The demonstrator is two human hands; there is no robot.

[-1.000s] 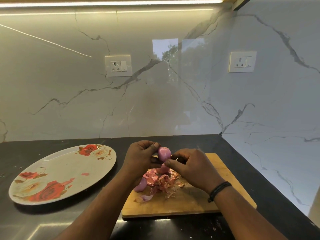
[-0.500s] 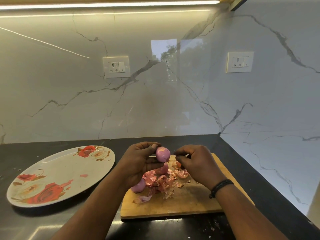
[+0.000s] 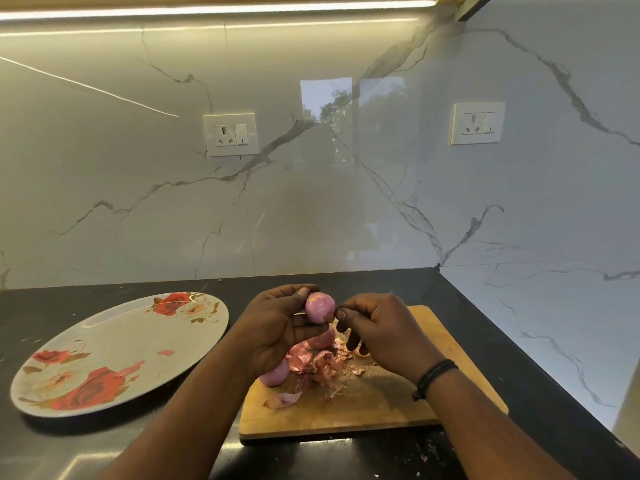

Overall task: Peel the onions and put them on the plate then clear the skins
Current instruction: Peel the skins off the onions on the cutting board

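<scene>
1. A small red onion (image 3: 319, 307) is held above the wooden cutting board (image 3: 377, 407), gripped in the left hand (image 3: 277, 327).
2. The right hand (image 3: 384, 332) pinches at the onion's side.
3. Two more onions (image 3: 275, 375) and loose skins (image 3: 317, 365) lie on the board.
4. The rose-patterned plate (image 3: 114, 351) sits left of the board.

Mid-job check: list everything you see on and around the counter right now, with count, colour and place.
held onion: 1, pink, above the board
onions on board: 2, pink, beside the skins
skins: pile, pink-brown, on the board
cutting board: 1, wooden, centre-right counter
plate: 1, white with red roses, left of the board
sockets: 2, white, on the marble walls
wristband: 1, black, right wrist
left hand: grips held onion
right hand: pinches at held onion
</scene>
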